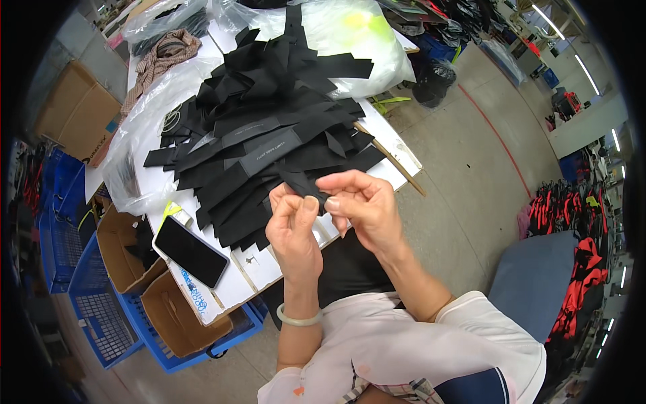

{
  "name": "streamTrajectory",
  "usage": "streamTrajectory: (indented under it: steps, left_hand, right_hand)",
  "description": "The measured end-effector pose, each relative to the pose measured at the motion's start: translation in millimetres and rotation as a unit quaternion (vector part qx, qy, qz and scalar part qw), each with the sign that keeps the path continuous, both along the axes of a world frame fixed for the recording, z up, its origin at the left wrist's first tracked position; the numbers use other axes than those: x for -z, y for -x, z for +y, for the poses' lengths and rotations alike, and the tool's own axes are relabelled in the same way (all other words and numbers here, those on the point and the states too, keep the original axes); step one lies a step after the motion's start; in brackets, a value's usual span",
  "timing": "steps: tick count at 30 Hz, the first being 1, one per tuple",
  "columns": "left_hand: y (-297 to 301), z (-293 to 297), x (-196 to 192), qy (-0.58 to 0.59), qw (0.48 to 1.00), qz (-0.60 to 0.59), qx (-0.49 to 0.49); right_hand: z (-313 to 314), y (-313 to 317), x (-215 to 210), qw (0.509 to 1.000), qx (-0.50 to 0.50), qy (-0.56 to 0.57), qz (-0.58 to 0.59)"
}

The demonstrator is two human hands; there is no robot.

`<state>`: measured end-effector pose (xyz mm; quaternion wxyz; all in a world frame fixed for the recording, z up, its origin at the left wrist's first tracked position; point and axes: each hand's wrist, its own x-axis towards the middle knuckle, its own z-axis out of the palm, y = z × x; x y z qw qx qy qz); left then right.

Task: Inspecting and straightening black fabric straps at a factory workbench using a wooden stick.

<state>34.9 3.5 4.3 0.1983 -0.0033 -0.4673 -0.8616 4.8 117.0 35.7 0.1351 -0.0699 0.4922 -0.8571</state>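
Just right of the frame's middle, both hands meet above the near edge of the white table point(266, 269), whose lower right border runs diagonally from the centre-right down toward the lower left. The left hand point(294, 232) rises from the lower edge with a pale bangle point(299, 318) on its wrist; its grip is clenched, thumb and fingertips pinching a narrow black fabric strip point(303, 185). The right hand point(363, 205) comes in from the lower right and its grip is likewise pinched on the same strip, fingers curled around the lower end. The strip's long axis runs from upper left to lower right, its far end pointing back toward the big heap of black strips point(269, 135) that covers the middle of the table; how far the strip reaches under the fingers cannot be told. Open room lies to the right of the hands, where bare grey floor point(464, 175) spreads toward the upper right. To the left the table is tighter: a black phone point(192, 251) lies flat near the lower left edge, just beside the heap's outer strips, and clear plastic bags point(138, 151) crowd the left border. Below the table's left edge stand open cardboard boxes point(124, 252) inside blue crates point(94, 310). Another large clear bag point(350, 34) closes the table's far end at the top.
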Motion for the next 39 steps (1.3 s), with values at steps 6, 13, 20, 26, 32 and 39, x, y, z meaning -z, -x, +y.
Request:
streamTrajectory:
  steps: [6,13,20,26,32,39]
  left_hand:
    - [1,1,-6,-0.003,0.999,-0.024,-0.031]
    - [-7,-8,0,0.035,0.999,0.029,0.008]
    - [5,-7,-19,-0.076,0.997,0.001,0.024]
    - [10,-21,-15,-0.069,0.994,-0.005,0.083]
    - [4,-26,-14,0.097,0.994,-0.044,0.010]
    - [5,-38,-15,0.247,0.966,-0.064,0.045]
  right_hand:
    - [-2,-1,6,0.994,0.002,0.087,-0.068]
    - [-4,1,26,0.895,-0.146,0.338,-0.251]
    - [-10,22,6,0.970,-0.145,0.173,-0.089]
    - [-6,21,14,0.958,-0.147,0.218,-0.116]
    - [-6,22,4,0.990,-0.059,0.107,-0.066]
    - [-3,17,2,0.997,-0.026,0.015,-0.070]
